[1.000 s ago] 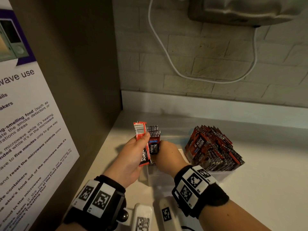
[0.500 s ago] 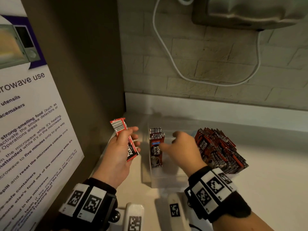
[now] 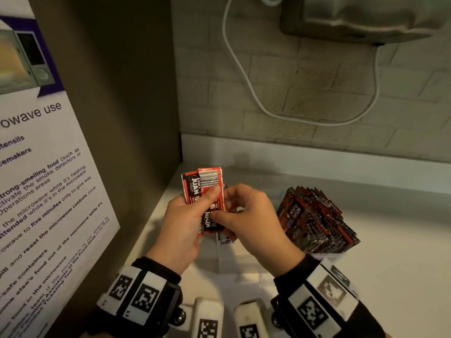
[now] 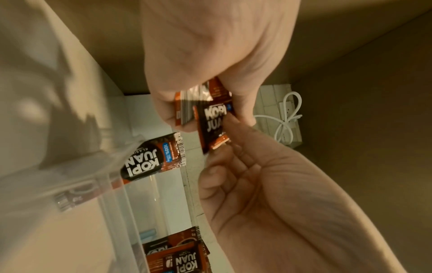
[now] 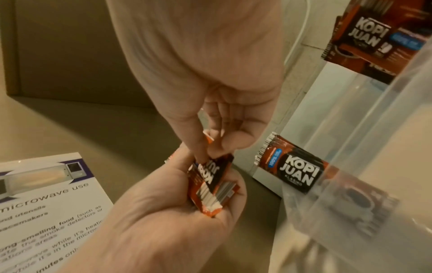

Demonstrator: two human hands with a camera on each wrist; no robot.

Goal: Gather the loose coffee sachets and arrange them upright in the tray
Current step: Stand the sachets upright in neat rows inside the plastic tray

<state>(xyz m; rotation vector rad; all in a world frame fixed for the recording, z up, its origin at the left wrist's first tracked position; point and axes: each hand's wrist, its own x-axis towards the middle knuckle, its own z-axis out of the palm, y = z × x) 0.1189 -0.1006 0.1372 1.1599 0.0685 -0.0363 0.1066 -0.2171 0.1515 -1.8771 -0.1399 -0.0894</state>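
My left hand (image 3: 207, 198) holds a small stack of red-and-black coffee sachets (image 3: 203, 189) upright above the counter's left end. My right hand (image 3: 224, 208) pinches the lower end of the front sachet (image 4: 212, 125) in that stack. Just behind the hands stands a clear plastic tray (image 3: 234, 259). A few sachets (image 5: 294, 173) stand upright at its left end, mostly hidden by my hands in the head view. A dense row of several sachets (image 3: 314, 220) leans at its right end. In the right wrist view my right fingertips (image 5: 201, 157) press on the sachet lying in my left palm.
A microwave-use poster (image 3: 48, 179) covers the cabinet side on the left. A white cable (image 3: 244, 76) loops down the brick wall below a metal appliance (image 3: 366, 15). A white power strip (image 4: 280, 118) shows in the left wrist view. The pale counter (image 3: 390, 276) stretches right.
My right hand came back from the tray to the left hand and took hold of a sachet there. My left hand moved right with its sachets, meeting the right hand.
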